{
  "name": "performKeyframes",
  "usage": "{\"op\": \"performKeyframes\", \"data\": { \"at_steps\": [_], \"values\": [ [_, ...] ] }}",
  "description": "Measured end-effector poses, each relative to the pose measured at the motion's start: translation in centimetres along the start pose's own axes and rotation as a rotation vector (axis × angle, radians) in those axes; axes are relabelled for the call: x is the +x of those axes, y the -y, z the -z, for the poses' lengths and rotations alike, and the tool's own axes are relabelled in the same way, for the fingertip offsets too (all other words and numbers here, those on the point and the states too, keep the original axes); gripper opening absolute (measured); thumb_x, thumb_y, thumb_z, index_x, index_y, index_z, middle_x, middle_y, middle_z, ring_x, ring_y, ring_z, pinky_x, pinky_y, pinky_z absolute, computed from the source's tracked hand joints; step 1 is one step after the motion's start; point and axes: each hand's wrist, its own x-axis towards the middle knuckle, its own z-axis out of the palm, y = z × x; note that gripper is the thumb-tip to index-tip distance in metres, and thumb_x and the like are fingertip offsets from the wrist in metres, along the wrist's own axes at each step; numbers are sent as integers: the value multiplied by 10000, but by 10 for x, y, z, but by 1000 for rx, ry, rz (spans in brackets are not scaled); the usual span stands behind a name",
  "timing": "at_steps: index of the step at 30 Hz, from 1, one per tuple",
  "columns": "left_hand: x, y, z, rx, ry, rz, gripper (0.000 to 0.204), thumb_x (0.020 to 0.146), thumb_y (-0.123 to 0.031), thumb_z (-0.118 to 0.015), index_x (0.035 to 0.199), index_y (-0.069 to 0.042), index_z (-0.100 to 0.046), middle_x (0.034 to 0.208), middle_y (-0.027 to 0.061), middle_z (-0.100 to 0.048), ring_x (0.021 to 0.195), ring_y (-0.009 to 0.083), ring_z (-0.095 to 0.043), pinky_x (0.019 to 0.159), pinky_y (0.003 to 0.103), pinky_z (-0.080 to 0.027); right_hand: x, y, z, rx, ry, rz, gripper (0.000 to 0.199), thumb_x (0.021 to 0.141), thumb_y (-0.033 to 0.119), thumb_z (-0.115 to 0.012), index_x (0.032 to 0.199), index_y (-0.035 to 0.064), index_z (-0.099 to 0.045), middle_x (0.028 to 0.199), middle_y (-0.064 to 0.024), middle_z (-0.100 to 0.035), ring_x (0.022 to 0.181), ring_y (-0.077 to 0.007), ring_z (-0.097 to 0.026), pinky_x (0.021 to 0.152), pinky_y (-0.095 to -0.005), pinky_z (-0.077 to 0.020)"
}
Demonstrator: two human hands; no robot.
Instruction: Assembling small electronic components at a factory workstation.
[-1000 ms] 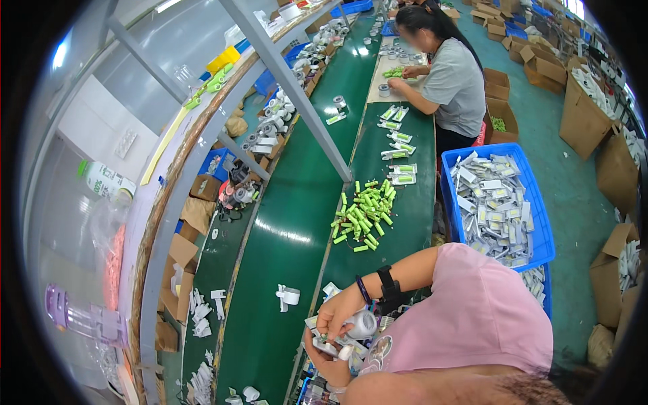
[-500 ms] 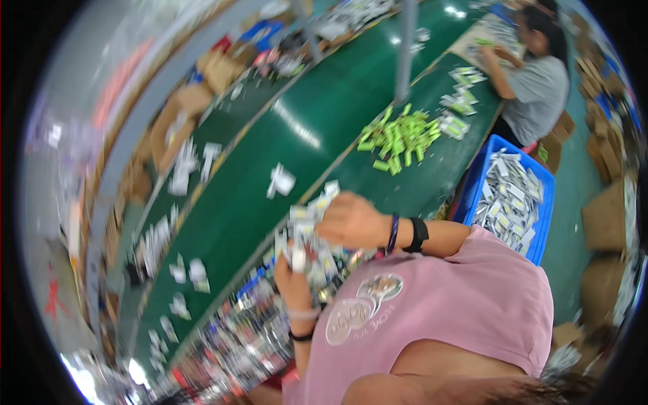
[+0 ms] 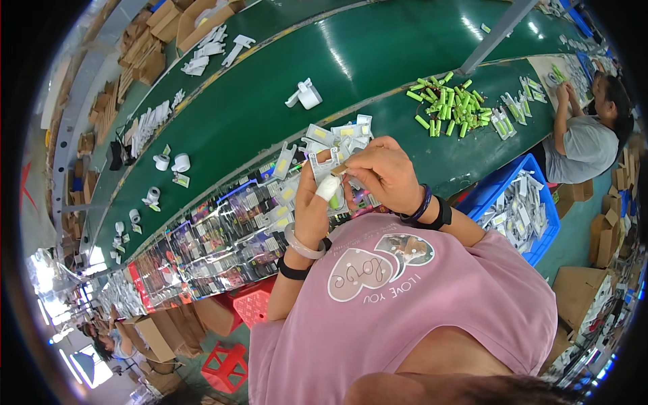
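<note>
My left hand (image 3: 312, 210), its thumb wrapped in white, holds a white plastic housing (image 3: 324, 164) just in front of a heap of similar parts. The fingers of my right hand (image 3: 390, 177) are pinched together at the housing's right edge, on a small brown piece (image 3: 339, 170) whose kind I cannot make out. Something green shows partly below the fingers, mostly hidden. Behind my hands lie white housings with yellow panels (image 3: 318, 135), loosely heaped. To the right sits a pile of green cylindrical cells (image 3: 451, 106) on the green bench (image 3: 405, 145).
A blue crate (image 3: 548, 233) full of white parts stands at my right. Beyond it a co-worker (image 3: 584, 135) sits at the bench. Printed packages (image 3: 209, 250) line the bench edge to my left. A white part (image 3: 308, 94) lies on the green belt (image 3: 270, 81). A metal post (image 3: 496, 39) rises behind the cells.
The view has turned, and the scene has shifted in the picture. My right hand has come from over the white heap to beside my left, and both now meet at the housing.
</note>
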Motion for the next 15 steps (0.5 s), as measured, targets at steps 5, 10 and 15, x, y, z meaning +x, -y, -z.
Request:
{"op": "performKeyframes", "data": {
  "at_steps": [5,10,15],
  "values": [
    [1,1,-3,82,62,-54,453,874,-86,-471,1308,-24,-356,1039,139,-570,696,187,-584,561,300,-538,2,-2,1,-30,-28,50,148,733,59,-705,857,109,-641,823,-19,-652,714,-190,-594,728,-320,-426],
    [2,1,-5,190,69,-70,442,882,-46,-448,1315,-13,-362,1078,129,-573,700,158,-570,576,261,-498,2,-8,3,-47,-13,48,174,712,49,-716,858,110,-645,837,-15,-646,737,-191,-586,725,-318,-423],
    [4,0,-10,272,35,-74,452,887,-30,-453,1330,-17,-364,1005,92,-558,686,123,-546,575,236,-469,1,-13,3,-42,-19,44,189,702,49,-722,864,112,-648,835,-15,-644,731,-196,-573,723,-317,-421]
  ]
}}
